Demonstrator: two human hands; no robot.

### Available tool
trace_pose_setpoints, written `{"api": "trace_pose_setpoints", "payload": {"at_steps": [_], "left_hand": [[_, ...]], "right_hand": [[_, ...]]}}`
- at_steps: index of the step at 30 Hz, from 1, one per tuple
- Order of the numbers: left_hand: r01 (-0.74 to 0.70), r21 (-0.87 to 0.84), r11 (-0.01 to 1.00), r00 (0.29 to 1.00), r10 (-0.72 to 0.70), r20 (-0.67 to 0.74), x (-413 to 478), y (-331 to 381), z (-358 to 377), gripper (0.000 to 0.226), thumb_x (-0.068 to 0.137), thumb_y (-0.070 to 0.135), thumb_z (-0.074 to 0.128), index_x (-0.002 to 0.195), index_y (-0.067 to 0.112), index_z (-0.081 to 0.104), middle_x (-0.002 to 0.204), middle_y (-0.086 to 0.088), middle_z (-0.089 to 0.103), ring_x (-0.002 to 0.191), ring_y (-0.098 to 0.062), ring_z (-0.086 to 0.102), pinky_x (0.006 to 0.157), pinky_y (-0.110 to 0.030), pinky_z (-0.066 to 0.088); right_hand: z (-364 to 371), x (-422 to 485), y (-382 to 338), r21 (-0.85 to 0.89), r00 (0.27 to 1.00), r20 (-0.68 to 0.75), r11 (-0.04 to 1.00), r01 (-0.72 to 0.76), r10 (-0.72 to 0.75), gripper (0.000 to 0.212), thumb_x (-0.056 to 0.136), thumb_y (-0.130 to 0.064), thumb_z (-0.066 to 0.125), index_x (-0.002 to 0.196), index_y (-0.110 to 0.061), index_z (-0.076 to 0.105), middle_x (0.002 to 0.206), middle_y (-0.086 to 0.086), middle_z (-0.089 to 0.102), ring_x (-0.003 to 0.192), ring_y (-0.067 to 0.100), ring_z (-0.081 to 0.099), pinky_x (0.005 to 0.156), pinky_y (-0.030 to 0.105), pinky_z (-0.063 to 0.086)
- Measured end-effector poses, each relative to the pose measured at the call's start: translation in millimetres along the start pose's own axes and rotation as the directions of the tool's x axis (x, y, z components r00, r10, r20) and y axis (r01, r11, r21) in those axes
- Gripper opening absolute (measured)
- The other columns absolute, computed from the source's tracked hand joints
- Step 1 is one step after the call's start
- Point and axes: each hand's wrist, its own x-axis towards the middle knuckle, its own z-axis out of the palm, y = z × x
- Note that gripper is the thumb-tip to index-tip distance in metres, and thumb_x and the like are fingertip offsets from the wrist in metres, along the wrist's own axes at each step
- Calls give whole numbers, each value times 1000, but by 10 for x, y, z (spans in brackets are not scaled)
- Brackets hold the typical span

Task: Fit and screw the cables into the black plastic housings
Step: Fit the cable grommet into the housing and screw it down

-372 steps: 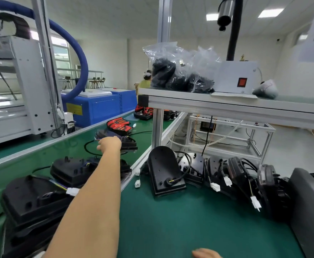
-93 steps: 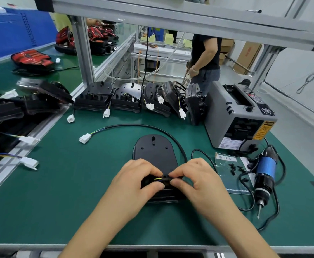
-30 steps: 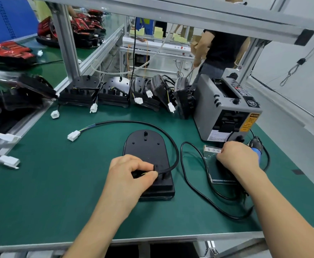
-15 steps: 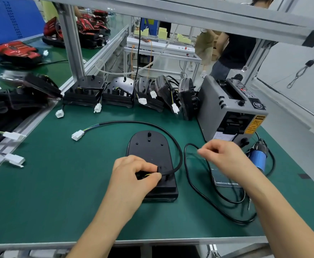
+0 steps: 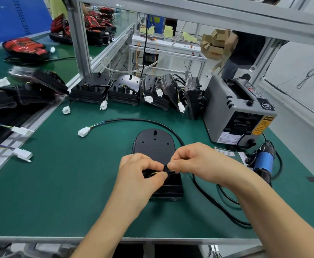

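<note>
A black plastic housing [image 5: 153, 144] lies flat on the green mat in front of me. Its black cable [image 5: 133, 120] loops from the housing's near end round the right side and off to the left, ending in a white connector [image 5: 84, 131]. My left hand [image 5: 139, 174] rests on the housing's near end, its thumb and fingers curled on the cable entry where yellow wire shows. My right hand [image 5: 195, 161] pinches a small black part against that same spot. What lies under the fingers is hidden.
An electric screwdriver with a blue body [image 5: 263, 162] lies at the right, its cord [image 5: 215, 203] looping near my right forearm. A grey tape dispenser [image 5: 236, 108] stands behind it. Several cabled housings [image 5: 122, 90] line the back; more crowd the conveyor [image 5: 18, 97] at left.
My right hand has come from the mat beside the screwdriver to the housing's near end, pinching a small black part. The left hand has stayed on the cable entry.
</note>
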Motion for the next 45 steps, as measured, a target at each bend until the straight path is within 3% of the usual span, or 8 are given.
{"api": "trace_pose_setpoints", "payload": {"at_steps": [3,9,19,27,31,36,39,45], "left_hand": [[-7,10,1000,1000,7,-3,2,-17,4,20,73,19,77,69,35,66,87,18,58,106,12,36,79,2,26],[-22,3,1000,1000,22,-8,-4,-37,5,17,72,18,77,70,32,67,88,16,59,104,13,36,77,3,25],[-39,-1,999,999,39,-14,-3,-35,5,19,72,17,77,69,32,67,86,15,59,105,13,36,78,2,26],[-64,-1,998,997,64,-40,-25,-40,12,21,71,13,78,68,30,65,84,15,58,103,11,38,78,2,25],[-91,10,996,994,91,-65,-35,-61,21,25,70,13,79,66,32,64,81,18,58,103,10,39,79,1,27],[-109,39,993,988,113,-104,-37,-87,51,22,70,17,78,66,32,63,87,23,57,104,9,40,80,1,27],[-125,77,989,988,132,-81,-33,-103,47,17,70,20,77,69,29,63,82,18,58,105,9,38,81,0,27],[-135,75,988,990,139,-40,-1,-104,48,15,70,18,77,67,26,64,88,16,58,106,9,35,81,0,25]], "right_hand": [[0,22,-26,0,1000,-16,1000,-13,13,17,82,-36,69,69,-25,67,68,-12,65,69,10,54,74,40,50],[16,16,-36,26,1000,-19,1000,-12,13,17,83,-33,69,70,-22,67,73,-5,66,71,13,55,82,44,51],[46,21,47,47,998,-53,999,-27,29,18,83,-35,68,70,-24,66,58,-18,60,60,4,49,61,23,40],[100,21,45,9,994,-111,1000,-24,25,16,80,-40,70,75,-25,67,76,-3,68,64,7,53,65,30,46],[107,11,42,24,996,-94,1000,16,-13,11,83,-35,68,79,-26,72,80,-6,71,71,11,61,72,31,50],[158,13,91,65,992,-117,997,50,-42,11,81,-33,70,72,-27,69,67,-14,65,60,-2,53,64,22,43],[173,24,119,60,988,-140,996,67,-58,13,80,-33,71,69,-27,67,60,-19,60,58,-5,50,60,18,40],[184,48,107,42,988,-142,997,65,-58,17,79,-33,73,65,-28,65,65,-11,61,64,3,52,69,31,47]]}}
